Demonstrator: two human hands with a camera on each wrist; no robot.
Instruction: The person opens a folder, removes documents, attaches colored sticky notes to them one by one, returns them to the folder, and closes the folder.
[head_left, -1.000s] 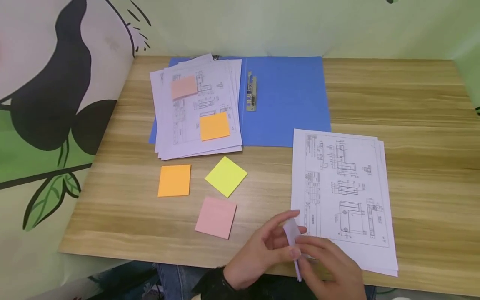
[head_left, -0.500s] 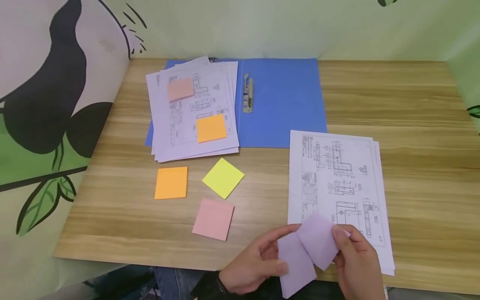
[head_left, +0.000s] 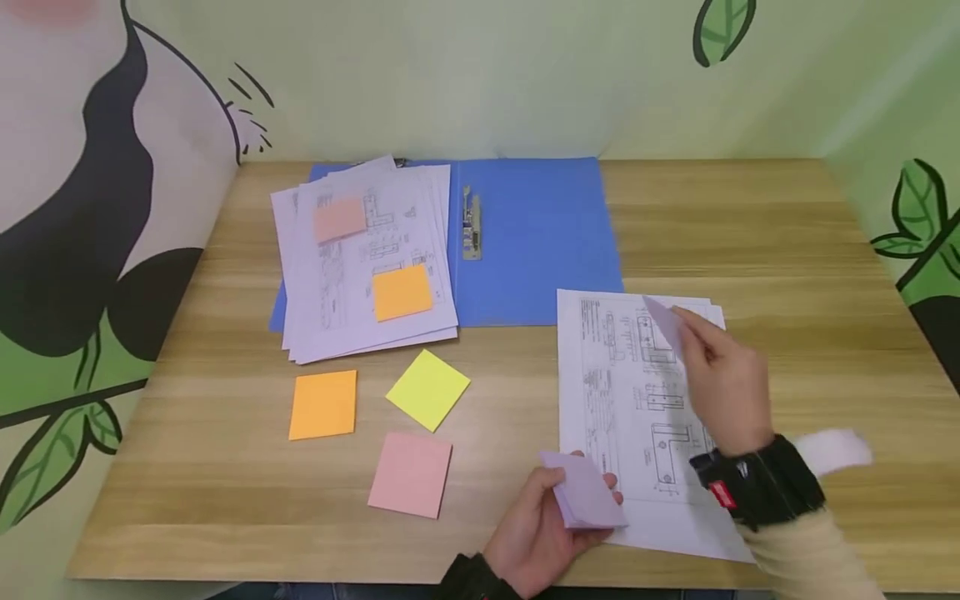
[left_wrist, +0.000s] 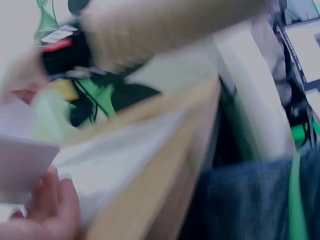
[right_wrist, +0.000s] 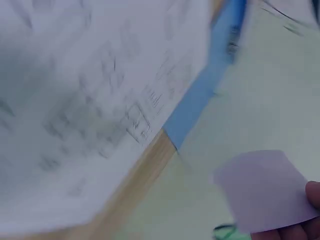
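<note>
My left hand [head_left: 536, 525] grips a lilac sticky-note pad [head_left: 583, 498] at the table's front edge, over the lower left corner of a drawing sheet stack [head_left: 622, 400]. My right hand [head_left: 723, 379] pinches a single lilac sticky note [head_left: 664, 323] above the upper part of that stack. The right wrist view shows the same lilac note [right_wrist: 265, 192] held at its lower right edge, with the blurred drawing sheet [right_wrist: 85, 115] beside it. The left wrist view is blurred; the pad [left_wrist: 22, 165] shows above my left fingers [left_wrist: 50, 210].
An open blue folder [head_left: 532, 242] lies at the back with a pile of drawings [head_left: 367, 258] bearing a pink note [head_left: 339, 219] and an orange note [head_left: 402, 292]. Orange [head_left: 323, 404], yellow [head_left: 427, 389] and pink [head_left: 410, 473] pads lie on the wooden table [head_left: 787, 242].
My right hand peeled one lilac note off the pad and carried it up and away over the drawing. The left hand kept the pad near the front edge. The head view tilted up.
</note>
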